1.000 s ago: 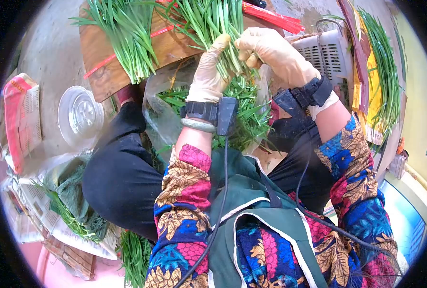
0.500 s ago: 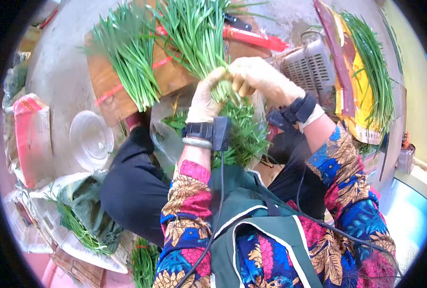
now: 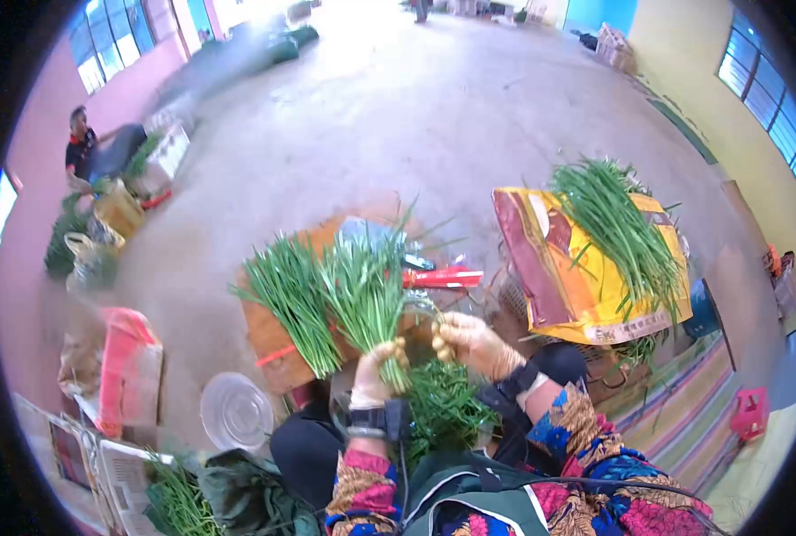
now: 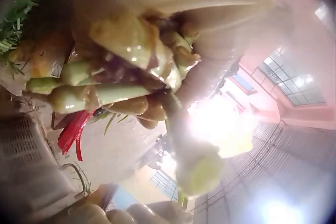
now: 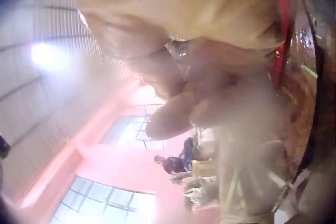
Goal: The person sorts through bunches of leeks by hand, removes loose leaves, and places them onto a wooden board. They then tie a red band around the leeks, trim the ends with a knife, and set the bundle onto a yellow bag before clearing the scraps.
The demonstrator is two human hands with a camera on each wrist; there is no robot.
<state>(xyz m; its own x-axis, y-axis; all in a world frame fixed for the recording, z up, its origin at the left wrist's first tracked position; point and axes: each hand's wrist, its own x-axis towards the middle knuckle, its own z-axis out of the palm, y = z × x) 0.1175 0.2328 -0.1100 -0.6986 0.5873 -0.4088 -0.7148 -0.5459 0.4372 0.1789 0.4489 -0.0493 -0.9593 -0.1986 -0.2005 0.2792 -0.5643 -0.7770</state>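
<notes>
My gloved left hand point(image 3: 373, 377) grips a bunch of garlic chives point(image 3: 364, 290) near the pale stem ends, its leaves fanning away over a wooden board point(image 3: 265, 338). Cut stem ends point(image 4: 76, 98) poke out between the wet, gloved fingers in the left wrist view. Just to the right, my gloved right hand point(image 3: 476, 344) is held with curled fingers, a small gap from the bunch. The right wrist view is blurred, and I cannot tell whether those fingers pinch anything. Another chive bunch point(image 3: 292, 299) lies on the board. Loose green trimmings point(image 3: 447, 406) sit below both hands.
Red strips point(image 3: 451, 278) lie on the board's right side. Further right, a yellow sack point(image 3: 541, 304) bears more chives point(image 3: 617, 228). A clear plastic basin point(image 3: 237, 411) stands on the floor at left. Another person point(image 3: 80, 147) sits by the far left wall.
The head view has tilted up, showing the room beyond. My left hand still grips the bunch; my right hand, earlier right at the stem ends, is now slightly apart from it.
</notes>
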